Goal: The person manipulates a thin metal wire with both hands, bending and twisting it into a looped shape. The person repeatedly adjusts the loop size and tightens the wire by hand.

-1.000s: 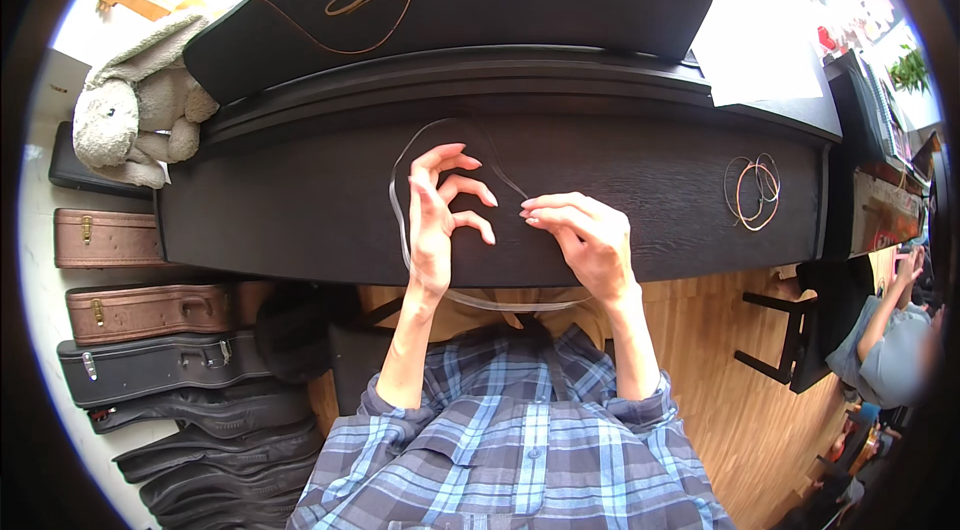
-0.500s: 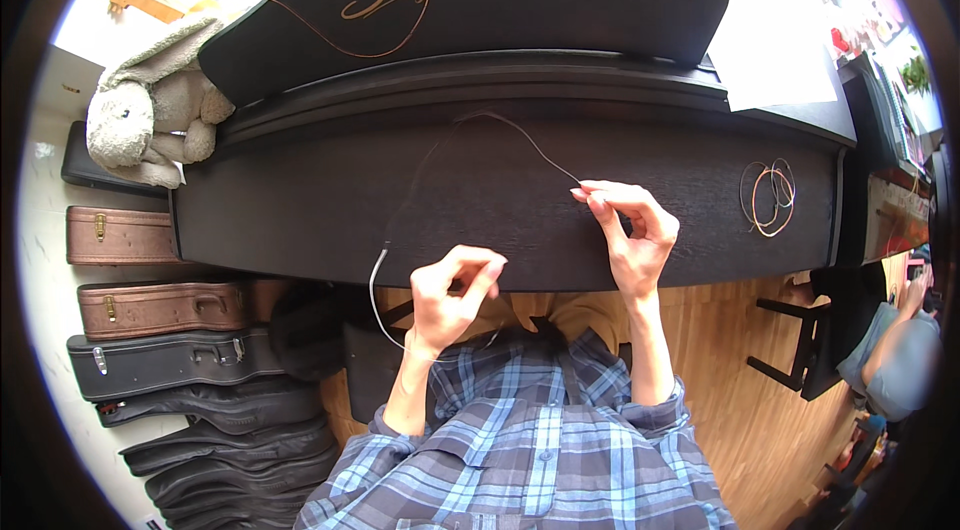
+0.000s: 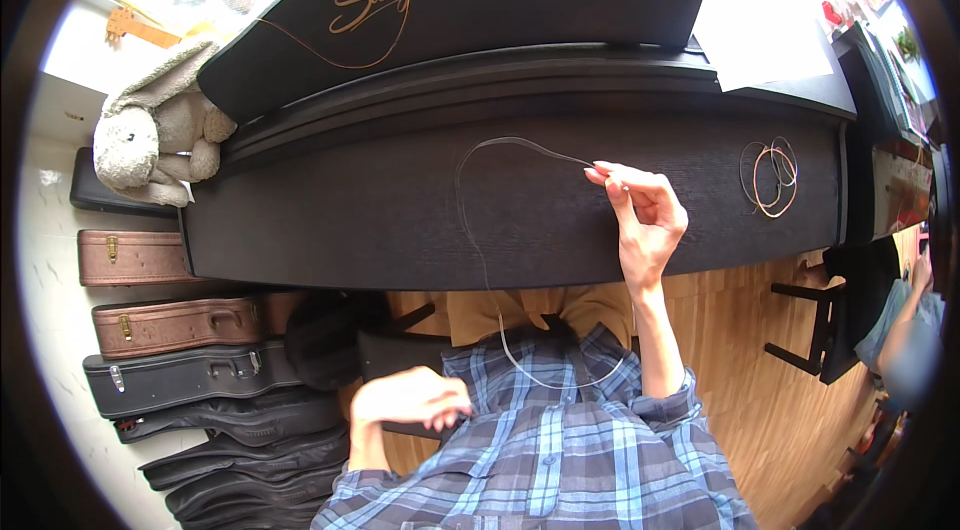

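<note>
My right hand (image 3: 650, 220) pinches one end of a thin, pale string (image 3: 537, 145) above the dark wooden top of a piano-like instrument (image 3: 340, 210). The string arches left, then hangs in a long loop over the front edge, down across my plaid shirt (image 3: 550, 460). My left hand (image 3: 410, 400) is low at the left, beside my shirt and away from the string; its curled fingers are smeared by motion. A small coil of copper-coloured and grey strings (image 3: 768, 180) lies on the right of the dark top.
A plush rabbit (image 3: 128, 145) sits at the left, above several stacked instrument cases (image 3: 175, 324). A copper-coloured string drapes over the upright black board (image 3: 520, 5). White paper (image 3: 760, 50) lies at the back right. A black stand (image 3: 820, 330) and another person (image 3: 905, 320) are at the right.
My left hand has dropped from the dark top toward my lap, leaving the string. My right hand has moved up and right with the string, whose loop now hangs lower over the edge.
</note>
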`<state>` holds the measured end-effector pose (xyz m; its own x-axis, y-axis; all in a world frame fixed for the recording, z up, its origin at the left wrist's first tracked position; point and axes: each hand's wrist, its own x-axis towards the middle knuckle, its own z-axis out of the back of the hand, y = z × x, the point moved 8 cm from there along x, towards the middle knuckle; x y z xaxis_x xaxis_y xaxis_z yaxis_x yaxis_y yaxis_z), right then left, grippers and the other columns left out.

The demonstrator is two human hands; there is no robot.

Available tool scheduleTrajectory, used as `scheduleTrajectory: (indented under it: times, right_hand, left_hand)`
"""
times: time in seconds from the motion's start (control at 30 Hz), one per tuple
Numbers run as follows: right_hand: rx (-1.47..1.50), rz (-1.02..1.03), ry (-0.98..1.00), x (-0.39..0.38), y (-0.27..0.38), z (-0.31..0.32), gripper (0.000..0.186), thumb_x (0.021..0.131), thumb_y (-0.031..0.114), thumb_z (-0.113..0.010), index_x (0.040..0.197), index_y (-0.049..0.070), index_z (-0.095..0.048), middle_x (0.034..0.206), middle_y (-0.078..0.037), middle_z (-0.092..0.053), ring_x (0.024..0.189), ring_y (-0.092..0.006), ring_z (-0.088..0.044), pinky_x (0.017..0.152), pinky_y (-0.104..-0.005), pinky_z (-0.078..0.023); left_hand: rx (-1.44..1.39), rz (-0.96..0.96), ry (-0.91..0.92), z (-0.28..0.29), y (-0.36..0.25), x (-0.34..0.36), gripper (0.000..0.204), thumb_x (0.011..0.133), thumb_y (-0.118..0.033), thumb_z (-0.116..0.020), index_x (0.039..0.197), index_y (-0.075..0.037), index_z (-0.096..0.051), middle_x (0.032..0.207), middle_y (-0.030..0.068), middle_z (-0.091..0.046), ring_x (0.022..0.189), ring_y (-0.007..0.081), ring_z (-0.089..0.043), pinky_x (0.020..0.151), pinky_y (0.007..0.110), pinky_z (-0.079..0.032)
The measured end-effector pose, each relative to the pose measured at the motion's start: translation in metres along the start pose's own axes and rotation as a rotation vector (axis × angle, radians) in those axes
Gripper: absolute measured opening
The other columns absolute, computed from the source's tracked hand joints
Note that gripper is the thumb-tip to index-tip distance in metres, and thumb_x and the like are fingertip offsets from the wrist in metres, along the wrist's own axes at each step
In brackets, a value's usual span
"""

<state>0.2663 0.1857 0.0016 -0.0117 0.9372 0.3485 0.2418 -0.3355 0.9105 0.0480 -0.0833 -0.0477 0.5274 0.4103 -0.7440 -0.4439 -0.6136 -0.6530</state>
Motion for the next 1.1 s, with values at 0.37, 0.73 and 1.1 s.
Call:
scheduleTrajectory:
  times: [0.37, 0.73, 1.1]
  right_hand:
    - [-0.061, 0.121, 0.085, -0.002, 0.01, -0.009, 0.006, 0.093, -0.005, -0.068, 0.098, -0.002, -0.067, 0.105, -0.021, -0.073, 0.099, -0.0298, -0.074, 0.09, -0.0373, -0.062]
    - [-0.616, 0.212, 0.329, -0.011, 0.021, -0.035, 0.017, 0.075, -0.004, -0.082, 0.089, 0.005, -0.08, 0.078, -0.006, -0.074, 0.071, -0.0137, -0.072, 0.062, -0.0238, -0.056]
    - [-0.454, 0.026, 0.294, -0.011, 0.005, -0.027, 0.011, 0.08, -0.002, -0.082, 0.088, -0.001, -0.075, 0.076, -0.009, -0.074, 0.068, -0.0158, -0.075, 0.062, -0.0242, -0.058]
  left_hand:
    - [0.486, -0.781, -1.417, 0.144, -0.162, 0.012, 0.027, 0.108, -0.028, -0.052, 0.11, -0.007, -0.07, 0.091, 0.0024, -0.067, 0.085, 0.0198, -0.059, 0.077, 0.034, -0.047]
    - [-0.06, -0.942, -1.07, 0.113, -0.177, 0.075, 0.03, 0.111, -0.02, -0.04, 0.114, -0.003, -0.065, 0.07, 0.0038, -0.061, 0.059, 0.0106, -0.055, 0.057, 0.027, -0.044]
    - [0.21, -0.844, -1.004, 0.103, -0.18, 0.082, 0.033, 0.107, -0.019, -0.045, 0.128, -0.01, -0.068, 0.064, -0.0005, -0.066, 0.059, 0.0152, -0.06, 0.072, 0.031, -0.044]
